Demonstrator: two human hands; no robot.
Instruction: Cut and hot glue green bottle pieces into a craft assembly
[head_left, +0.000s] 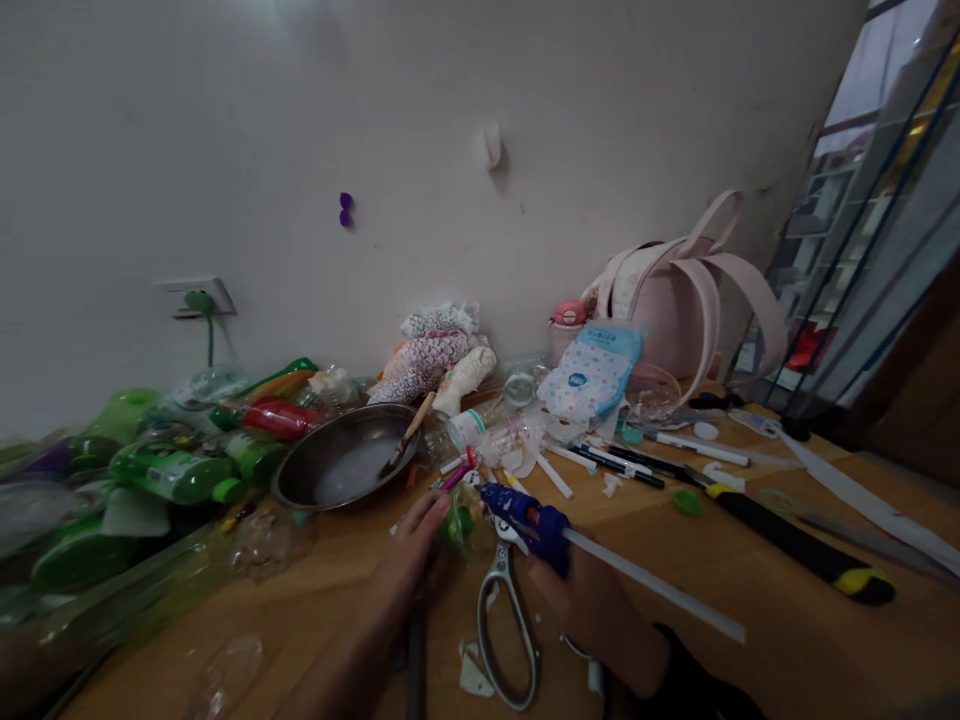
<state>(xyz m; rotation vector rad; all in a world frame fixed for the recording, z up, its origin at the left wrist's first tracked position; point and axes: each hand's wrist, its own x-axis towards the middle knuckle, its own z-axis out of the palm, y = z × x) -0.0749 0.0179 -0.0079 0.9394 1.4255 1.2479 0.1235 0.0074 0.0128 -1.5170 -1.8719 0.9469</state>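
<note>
My right hand (592,600) is closed round a blue glue gun (525,515) whose nozzle points left; a long white glue stick (652,585) juts out of its back toward the right. My left hand (412,555) rests on the wooden table (750,640) with its fingers on a small green and clear plastic piece (459,525), right at the gun's nozzle. Whether that hand grips the piece or only steadies it is unclear. A pair of scissors (502,630) lies between my two hands.
A metal pan (337,460) with a brush sits behind my left hand. Green plastic bottles (172,470) pile up at the left. Pens (615,460), a yellow-black utility knife (795,540), a pink bag (675,290) and a wipes pack (592,370) lie to the right.
</note>
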